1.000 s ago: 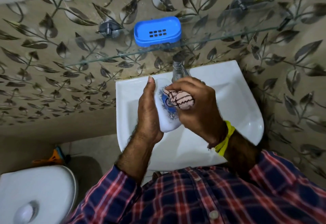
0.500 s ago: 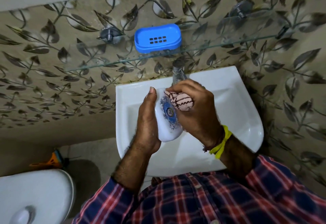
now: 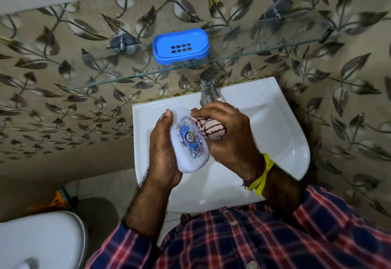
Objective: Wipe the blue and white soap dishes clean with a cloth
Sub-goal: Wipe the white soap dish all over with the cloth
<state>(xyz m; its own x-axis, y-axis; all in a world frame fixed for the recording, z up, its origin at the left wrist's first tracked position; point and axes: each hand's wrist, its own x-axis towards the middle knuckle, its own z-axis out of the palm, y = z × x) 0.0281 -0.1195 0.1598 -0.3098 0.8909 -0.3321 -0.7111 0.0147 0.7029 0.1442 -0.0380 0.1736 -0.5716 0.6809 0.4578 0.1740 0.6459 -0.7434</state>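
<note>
Over glossy basin (image 3: 281,133) — left grip (image 3: 164,152) cradles oval white dish (image 3: 189,141), right grip (image 3: 230,135) clutches balled cloth (image 3: 211,128).

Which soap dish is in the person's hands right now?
The white soap dish, printed with a blue label: left hand holds it over the basin. The blue soap dish sits untouched on the glass shelf.

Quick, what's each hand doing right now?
Left hand: holds the white soap dish over the sink.
Right hand: grips the bunched cloth against the dish.
</note>
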